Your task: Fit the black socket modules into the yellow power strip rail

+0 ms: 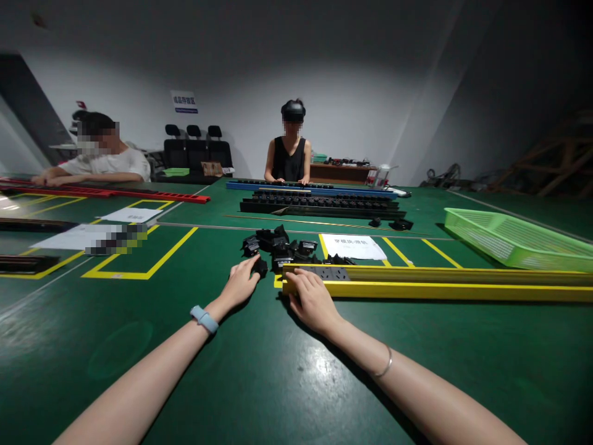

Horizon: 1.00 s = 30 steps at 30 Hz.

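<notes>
A small black socket module (261,267) sits between the thumb and fingers of my left hand (239,284), just above the green table. Behind it lies a loose pile of black modules (278,241). My right hand (312,300) grips the near left end of a long yellow rail (440,289), fingers over its channel and thumb at the front wall. Inside the channel, right by those fingers, grey-black socket modules (331,273) with slotted faces sit in a row. A short gap separates my left hand from the rail's end.
A light green basket (514,244) stands at the right. Beyond the pile are a printed sheet (354,247), a dark rail filled with modules (319,204) and a blue rail (361,190). One person (288,157) works opposite; another (109,161) sits far left by red rails (152,195).
</notes>
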{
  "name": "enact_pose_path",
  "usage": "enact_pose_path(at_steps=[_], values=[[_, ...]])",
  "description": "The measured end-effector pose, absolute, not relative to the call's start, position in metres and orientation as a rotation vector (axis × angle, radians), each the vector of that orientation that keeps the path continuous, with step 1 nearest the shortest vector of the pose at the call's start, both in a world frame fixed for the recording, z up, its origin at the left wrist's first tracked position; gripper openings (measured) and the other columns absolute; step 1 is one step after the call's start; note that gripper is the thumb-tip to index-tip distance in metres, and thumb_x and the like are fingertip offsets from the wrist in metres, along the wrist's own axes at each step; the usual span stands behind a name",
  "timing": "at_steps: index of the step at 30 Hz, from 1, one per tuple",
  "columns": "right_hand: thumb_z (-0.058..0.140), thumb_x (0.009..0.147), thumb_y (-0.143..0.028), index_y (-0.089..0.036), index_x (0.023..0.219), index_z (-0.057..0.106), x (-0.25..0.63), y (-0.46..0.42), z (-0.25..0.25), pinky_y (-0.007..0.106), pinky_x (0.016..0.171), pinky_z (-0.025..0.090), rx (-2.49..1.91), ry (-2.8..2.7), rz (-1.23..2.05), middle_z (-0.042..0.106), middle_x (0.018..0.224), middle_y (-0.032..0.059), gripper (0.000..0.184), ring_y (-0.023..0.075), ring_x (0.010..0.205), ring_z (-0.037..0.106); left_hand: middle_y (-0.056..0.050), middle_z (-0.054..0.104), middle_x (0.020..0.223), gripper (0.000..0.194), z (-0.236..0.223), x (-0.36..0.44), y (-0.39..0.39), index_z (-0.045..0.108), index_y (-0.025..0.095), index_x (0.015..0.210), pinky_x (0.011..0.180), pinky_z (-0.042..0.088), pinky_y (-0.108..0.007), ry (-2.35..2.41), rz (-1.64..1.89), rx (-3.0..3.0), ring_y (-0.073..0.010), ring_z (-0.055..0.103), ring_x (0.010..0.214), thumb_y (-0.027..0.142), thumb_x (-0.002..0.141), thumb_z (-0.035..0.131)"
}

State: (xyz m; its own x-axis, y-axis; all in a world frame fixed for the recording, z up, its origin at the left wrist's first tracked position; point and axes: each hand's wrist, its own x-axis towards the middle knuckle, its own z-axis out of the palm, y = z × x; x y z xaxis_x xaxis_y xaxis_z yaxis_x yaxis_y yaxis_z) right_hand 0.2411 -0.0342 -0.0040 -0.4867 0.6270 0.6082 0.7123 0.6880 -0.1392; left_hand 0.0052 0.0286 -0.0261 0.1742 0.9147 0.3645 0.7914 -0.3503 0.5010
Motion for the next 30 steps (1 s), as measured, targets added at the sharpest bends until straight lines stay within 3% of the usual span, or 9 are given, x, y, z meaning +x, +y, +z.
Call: enact_pose_path(at_steps=[13, 24, 30], values=[[0.052, 0.082, -0.014, -0.015, 0.131, 0.044, 0.242, -0.035, -0.002, 0.046, 0.103, 0.04, -1.032, -2.253, -0.149, 0.059, 0.119, 0.0134, 0.049, 0.0266, 0.12, 0.047, -0.01, 0.057, 0.131, 0.064, -0.026, 0.004, 0.026, 0.045, 0.023, 0.133, 0.105, 0.031, -0.048, 1.524, 0.933, 2.333, -0.0296, 0.05, 0.122, 0.042, 0.075, 0.064], [0.049, 0.082, -0.012, -0.015, 0.132, 0.042, 0.244, -0.036, -0.004, 0.048, 0.102, 0.041, -1.001, -2.21, -0.117, 0.054, 0.126, 0.0148, 0.051, 0.0269, 0.12, 0.047, -0.01, 0.05, 0.125, 0.056, -0.008, 0.007, 0.012, 0.05, 0.021, 0.129, 0.104, 0.04, -0.042, 1.217, 1.064, 2.116, -0.0252, 0.051, 0.118, 0.028, 0.075, 0.063], [0.049, 0.084, -0.015, -0.019, 0.128, 0.042, 0.249, -0.039, -0.002, 0.048, 0.097, 0.044, -0.937, -2.021, -0.077, 0.053, 0.12, 0.0142, 0.044, 0.0266, 0.115, 0.049, -0.013, 0.058, 0.124, 0.069, -0.013, 0.012, 0.008, 0.037, 0.02, 0.133, 0.097, 0.047, -0.041, 0.904, 1.039, 1.552, -0.0254, 0.058, 0.114, 0.028, 0.073, 0.07]])
